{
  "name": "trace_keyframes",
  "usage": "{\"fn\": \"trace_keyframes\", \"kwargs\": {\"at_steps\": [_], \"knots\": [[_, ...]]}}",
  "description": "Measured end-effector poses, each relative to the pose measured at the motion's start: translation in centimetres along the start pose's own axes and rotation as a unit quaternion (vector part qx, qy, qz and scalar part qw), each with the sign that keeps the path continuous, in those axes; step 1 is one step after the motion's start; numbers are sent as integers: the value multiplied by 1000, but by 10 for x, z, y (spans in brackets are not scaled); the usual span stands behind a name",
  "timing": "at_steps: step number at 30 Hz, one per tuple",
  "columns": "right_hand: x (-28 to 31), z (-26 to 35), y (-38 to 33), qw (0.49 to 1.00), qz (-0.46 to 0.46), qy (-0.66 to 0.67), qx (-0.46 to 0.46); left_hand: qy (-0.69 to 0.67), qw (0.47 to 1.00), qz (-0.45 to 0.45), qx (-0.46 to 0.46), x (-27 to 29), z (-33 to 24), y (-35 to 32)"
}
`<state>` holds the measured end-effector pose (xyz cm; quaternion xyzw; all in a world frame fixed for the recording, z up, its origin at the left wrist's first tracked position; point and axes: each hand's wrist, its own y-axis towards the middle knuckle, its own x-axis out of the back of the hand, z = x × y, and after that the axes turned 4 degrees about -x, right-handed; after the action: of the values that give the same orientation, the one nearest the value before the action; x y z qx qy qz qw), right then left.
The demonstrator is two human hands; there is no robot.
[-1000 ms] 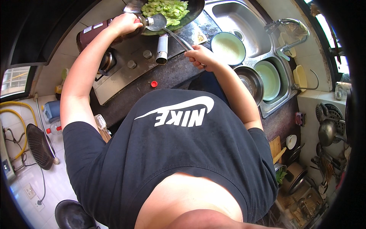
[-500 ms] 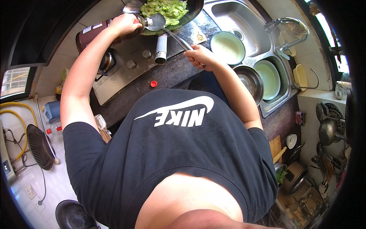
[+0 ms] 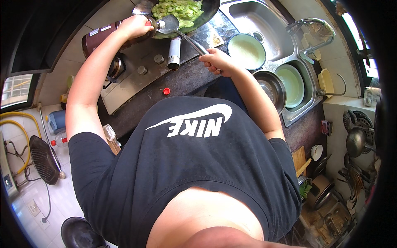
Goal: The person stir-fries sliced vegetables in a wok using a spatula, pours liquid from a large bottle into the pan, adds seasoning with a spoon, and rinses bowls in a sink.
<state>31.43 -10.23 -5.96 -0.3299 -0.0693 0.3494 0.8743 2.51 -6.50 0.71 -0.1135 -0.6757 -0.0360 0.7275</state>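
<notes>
A large dark brown bottle (image 3: 101,38) lies tilted on its side in the grasp of my left hand (image 3: 134,27), its uncapped mouth over the bowl of a metal spatula or ladle (image 3: 167,25). Closed round that utensil's long handle is my right hand (image 3: 217,62). Behind the utensil's head, a wok (image 3: 211,11) holds sliced pale-green vegetables (image 3: 182,11). The wok's metal handle socket (image 3: 174,53) points toward me. On the dark counter edge sits a small red cap (image 3: 166,91). Whether liquid is flowing from the bottle I cannot make out.
Under the wok and bottle is a gas stove (image 3: 128,82). To the right, a white enamel basin (image 3: 247,51) stands by a steel sink (image 3: 264,20), with a metal pan (image 3: 271,87) and a pale green bowl (image 3: 291,84) at the second basin. A faucet (image 3: 314,37) arches over.
</notes>
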Motion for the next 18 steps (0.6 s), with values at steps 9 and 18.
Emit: {"fn": "trace_keyframes", "kwargs": {"at_steps": [9, 18], "knots": [[2, -3, 2, 1000, 3, -4, 3, 7, 1000, 5, 2, -1, -1, 2], [1, -1, 0, 1000, -4, -6, 0, 7, 1000, 12, 2, -1, -1, 3]]}}
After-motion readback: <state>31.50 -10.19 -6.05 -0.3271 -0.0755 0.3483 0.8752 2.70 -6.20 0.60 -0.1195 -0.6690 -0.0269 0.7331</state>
